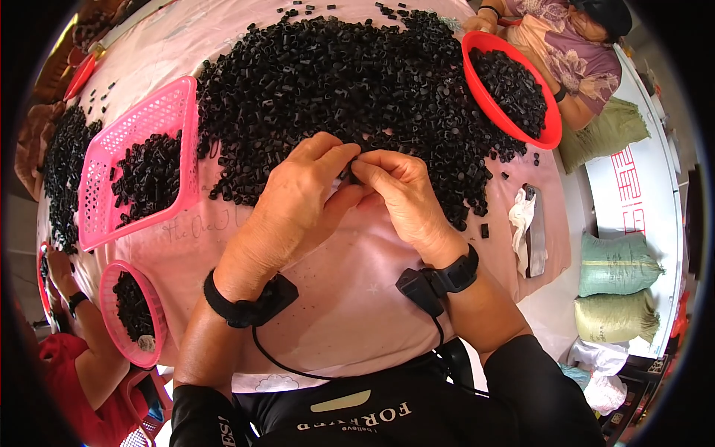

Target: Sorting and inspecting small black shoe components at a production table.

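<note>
Both my hands meet in front of a large heap of small black plastic parts (328, 82). The fingers of my left hand (302, 182) and my right hand (402, 190) are pinched together, fingertips against fingertips. Between them sits a small black plastic part (348, 171), mostly covered by the fingers. Its exact shape is hidden. Each wrist wears a black strap with a small box and a cable.
Left of me stand a pink rectangular basket (95, 167) and a round pink basket (108, 302), both holding black parts. A co-worker at the upper right holds a red basin (553, 127). A phone (535, 238) lies beside crumpled tissue (519, 223). Filled sacks (618, 264) are at right.
</note>
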A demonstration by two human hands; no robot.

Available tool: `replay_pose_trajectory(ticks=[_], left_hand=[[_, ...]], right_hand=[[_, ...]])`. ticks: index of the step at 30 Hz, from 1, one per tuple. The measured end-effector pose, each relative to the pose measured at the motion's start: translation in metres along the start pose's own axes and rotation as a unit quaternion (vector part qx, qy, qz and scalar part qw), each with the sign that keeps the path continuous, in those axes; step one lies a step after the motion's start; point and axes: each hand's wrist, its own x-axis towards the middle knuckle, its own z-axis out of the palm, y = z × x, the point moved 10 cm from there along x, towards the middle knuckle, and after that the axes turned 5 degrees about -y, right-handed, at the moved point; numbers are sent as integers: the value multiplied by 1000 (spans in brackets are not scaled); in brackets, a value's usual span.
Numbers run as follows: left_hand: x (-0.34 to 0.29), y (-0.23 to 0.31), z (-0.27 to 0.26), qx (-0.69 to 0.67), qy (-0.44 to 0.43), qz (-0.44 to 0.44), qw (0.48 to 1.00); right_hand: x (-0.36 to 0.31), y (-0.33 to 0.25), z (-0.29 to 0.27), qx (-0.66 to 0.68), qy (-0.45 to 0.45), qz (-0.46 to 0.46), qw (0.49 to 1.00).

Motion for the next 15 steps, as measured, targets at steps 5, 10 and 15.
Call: replay_pose_trajectory(ticks=[5, 10, 15], left_hand=[[0, 3, 4, 50, -9, 19, 999], [-2, -2, 1, 87, -3, 11, 996], [-1, 5, 1, 87, 1, 25, 996]], right_hand=[[-1, -3, 2, -47, 11, -6, 999], [-1, 0, 5, -43, -8, 5, 999], [-3, -5, 3, -55, -2, -13, 998]])
